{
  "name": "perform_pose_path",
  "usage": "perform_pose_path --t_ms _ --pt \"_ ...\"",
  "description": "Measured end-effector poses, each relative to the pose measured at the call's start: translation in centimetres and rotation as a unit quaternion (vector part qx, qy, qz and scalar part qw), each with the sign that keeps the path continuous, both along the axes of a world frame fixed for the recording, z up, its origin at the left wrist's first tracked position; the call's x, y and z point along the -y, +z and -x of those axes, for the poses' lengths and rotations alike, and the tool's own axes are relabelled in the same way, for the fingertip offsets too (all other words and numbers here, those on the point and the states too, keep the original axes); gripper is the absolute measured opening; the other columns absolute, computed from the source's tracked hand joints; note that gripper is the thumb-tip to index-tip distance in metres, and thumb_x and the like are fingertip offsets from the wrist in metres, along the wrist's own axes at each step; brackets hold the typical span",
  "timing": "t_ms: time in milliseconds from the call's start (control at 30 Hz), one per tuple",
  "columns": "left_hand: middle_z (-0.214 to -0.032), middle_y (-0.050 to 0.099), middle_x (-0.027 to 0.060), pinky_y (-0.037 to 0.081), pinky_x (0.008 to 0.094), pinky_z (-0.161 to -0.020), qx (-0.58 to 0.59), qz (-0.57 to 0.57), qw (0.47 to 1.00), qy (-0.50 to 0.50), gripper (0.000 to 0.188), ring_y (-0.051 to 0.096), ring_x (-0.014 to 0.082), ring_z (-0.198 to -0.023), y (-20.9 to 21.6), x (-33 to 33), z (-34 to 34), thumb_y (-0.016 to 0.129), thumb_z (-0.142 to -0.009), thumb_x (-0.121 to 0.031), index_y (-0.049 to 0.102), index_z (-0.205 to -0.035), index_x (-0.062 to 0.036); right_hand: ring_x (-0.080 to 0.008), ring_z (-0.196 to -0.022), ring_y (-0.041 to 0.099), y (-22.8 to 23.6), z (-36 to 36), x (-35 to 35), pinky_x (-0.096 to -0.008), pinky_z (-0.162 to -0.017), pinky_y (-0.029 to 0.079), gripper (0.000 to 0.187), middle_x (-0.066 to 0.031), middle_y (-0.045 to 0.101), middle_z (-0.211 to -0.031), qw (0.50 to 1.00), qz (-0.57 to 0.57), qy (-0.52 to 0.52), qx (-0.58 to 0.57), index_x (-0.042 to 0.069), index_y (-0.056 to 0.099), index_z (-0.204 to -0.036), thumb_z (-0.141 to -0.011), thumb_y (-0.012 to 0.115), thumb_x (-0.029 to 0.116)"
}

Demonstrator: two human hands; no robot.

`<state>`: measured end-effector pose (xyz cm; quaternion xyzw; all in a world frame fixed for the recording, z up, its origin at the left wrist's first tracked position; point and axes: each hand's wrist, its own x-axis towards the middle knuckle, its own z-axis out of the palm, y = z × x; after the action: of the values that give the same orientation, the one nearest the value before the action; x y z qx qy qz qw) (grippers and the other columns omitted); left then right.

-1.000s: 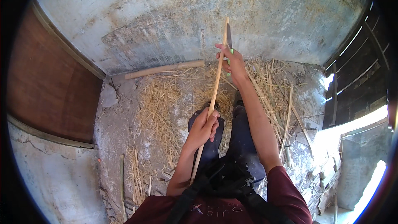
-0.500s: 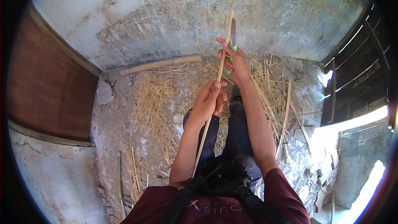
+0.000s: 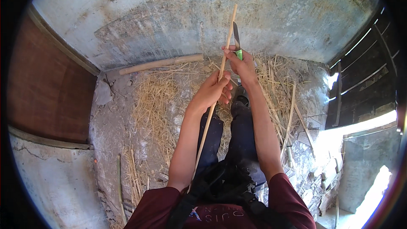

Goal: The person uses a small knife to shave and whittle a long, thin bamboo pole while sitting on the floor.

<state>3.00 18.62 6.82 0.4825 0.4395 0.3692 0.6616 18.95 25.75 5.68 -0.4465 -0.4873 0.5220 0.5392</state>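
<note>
A long, thin bamboo strip (image 3: 206,132) runs from my lap up past both hands, its far end standing out in front of the wall. My left hand (image 3: 213,88) is closed around the strip at about its middle, thumb on top. Farther along, my right hand (image 3: 242,66) holds a knife (image 3: 236,37) with a green handle and a dark blade that points away from me. The fingers of that hand also touch the strip, and the blade lies just right of it. Part of the knife's handle is hidden in my palm.
Straw-like shavings (image 3: 154,101) litter the floor on both sides of my legs. A thick bamboo pole (image 3: 163,64) lies along the foot of the stained wall (image 3: 169,21). Thin strips (image 3: 290,114) lie at the right, near a slatted dark panel (image 3: 364,76). A brown panel (image 3: 48,80) stands left.
The bamboo strip has slid slightly away from me. My left hand has moved a little forward, and my right hand has come slightly nearer, its fingers now closer on the strip.
</note>
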Motion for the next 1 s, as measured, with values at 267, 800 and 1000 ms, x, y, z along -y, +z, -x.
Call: perform_pose_path --t_ms 267,800,1000 --pt "-0.08 0.05 -0.0036 0.035 0.0249 -0.051 0.043 -0.008 0.997 0.057 0.033 0.046 0.0063 -0.057 -1.0 -3.1 -0.2 0.049 -0.117 -0.035 0.059 -0.121 -0.0044 -0.0016 -0.05 0.027 0.0 -0.1 -0.1 -0.0263 -0.049 0.019 0.034 0.0119 0.038 -0.059 0.999 0.007 0.049 -0.01 0.006 0.077 -0.126 -0.107 0.066 0.032" --pt "-0.072 0.039 -0.0064 0.025 0.0238 -0.046 0.13 -0.056 0.987 0.072 0.038 0.032 0.0028 -0.052 -1.7 -1.4 -2.4 0.047 -0.117 -0.041 0.057 -0.103 -0.0072 -0.0082 -0.063 0.04 -0.5 -1.2 0.3 -0.0282 -0.058 0.032 0.038 0.0027 0.047 -0.068 0.989 -0.129 -0.045 0.048 0.004 0.059 -0.118 -0.115 0.049 0.041" --pt "-0.069 0.037 -0.0072 0.024 0.0235 -0.046 0.118 -0.047 0.99 0.068 0.046 0.03 0.0027 -0.052 -1.1 -1.4 -1.4 0.053 -0.114 -0.049 0.059 -0.105 -0.0048 -0.0099 -0.061 0.043 0.3 -0.4 1.1 -0.0309 -0.057 0.036 0.036 -0.0002 0.048 -0.066 0.986 -0.125 -0.042 0.097 0.003 0.059 -0.116 -0.115 0.05 0.038"
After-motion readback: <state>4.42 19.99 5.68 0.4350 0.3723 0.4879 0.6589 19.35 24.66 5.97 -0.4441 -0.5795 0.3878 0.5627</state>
